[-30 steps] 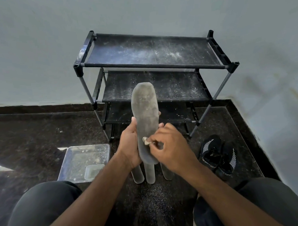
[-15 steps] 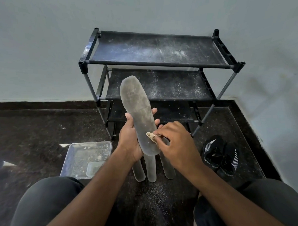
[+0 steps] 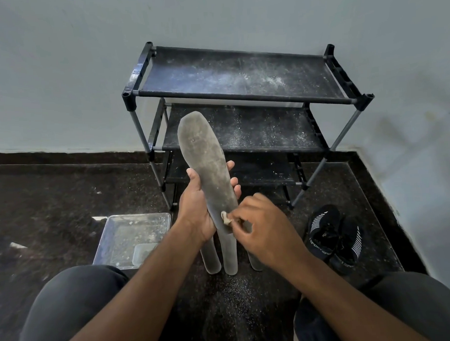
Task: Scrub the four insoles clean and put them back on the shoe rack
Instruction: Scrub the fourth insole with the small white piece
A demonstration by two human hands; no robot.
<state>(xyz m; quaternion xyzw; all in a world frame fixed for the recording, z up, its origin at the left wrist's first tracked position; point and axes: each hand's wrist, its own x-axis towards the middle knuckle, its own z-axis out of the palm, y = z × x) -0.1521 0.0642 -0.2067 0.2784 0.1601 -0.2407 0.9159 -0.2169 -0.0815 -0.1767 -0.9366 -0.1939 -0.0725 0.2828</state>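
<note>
Two hands work a long grey dusty insole (image 3: 207, 168), held upright: left hand (image 3: 196, 212) closed around its lower half, right hand (image 3: 265, 225) pinching a small beige scrub pad (image 3: 226, 218) against it. Three matching insoles (image 3: 230, 254) lie on the floor beneath. Beyond stands the black three-tier shoe rack (image 3: 241, 78).

The three insoles (image 3: 230, 257) on the floor show only their near ends; the hands and the held insole (image 3: 208, 171) cover the rest. The right hand (image 3: 265, 230) hides most of the small pale scrubber (image 3: 225, 218), so its kind is unclear. The held insole covers part of the rack (image 3: 236, 98). The text on the shoes (image 3: 334, 239) is too small to read.
</note>
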